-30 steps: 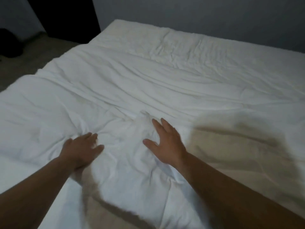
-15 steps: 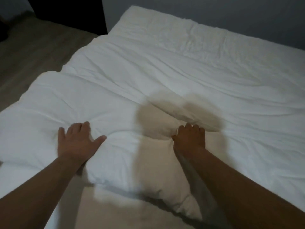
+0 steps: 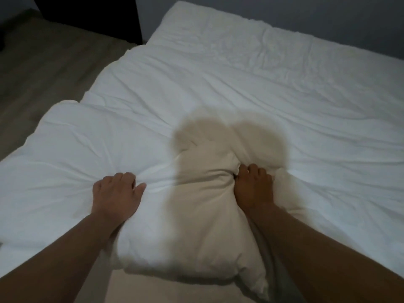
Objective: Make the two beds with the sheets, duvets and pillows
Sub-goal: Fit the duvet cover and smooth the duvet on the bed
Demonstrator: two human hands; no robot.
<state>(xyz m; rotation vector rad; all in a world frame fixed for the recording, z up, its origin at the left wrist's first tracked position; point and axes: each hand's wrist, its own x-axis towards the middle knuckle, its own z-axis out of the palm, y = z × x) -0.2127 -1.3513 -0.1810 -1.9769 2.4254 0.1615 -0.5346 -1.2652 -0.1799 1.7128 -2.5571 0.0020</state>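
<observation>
A white duvet [image 3: 240,88] lies wrinkled over the bed. Its near part is bunched into a thick fold [image 3: 192,215] between my two hands. My left hand [image 3: 115,195] grips the duvet cloth at the fold's left side, fingers curled into it with creases radiating from them. On the fold's right side my right hand [image 3: 254,189] clutches a gathered handful of the same duvet, fingers dug in. A bare sheet strip [image 3: 157,290] shows under the fold near me. No pillow is in view.
Brownish floor [image 3: 43,68] runs along the bed's left side. A dark opening or panel [image 3: 91,14] stands at the far left, and a grey wall [image 3: 306,16] backs the bed's far edge. A round shadow falls on the duvet middle.
Both hands went from lying flat on the duvet to curling into it. The cloth between them has bunched up into a raised fold, pulled toward me.
</observation>
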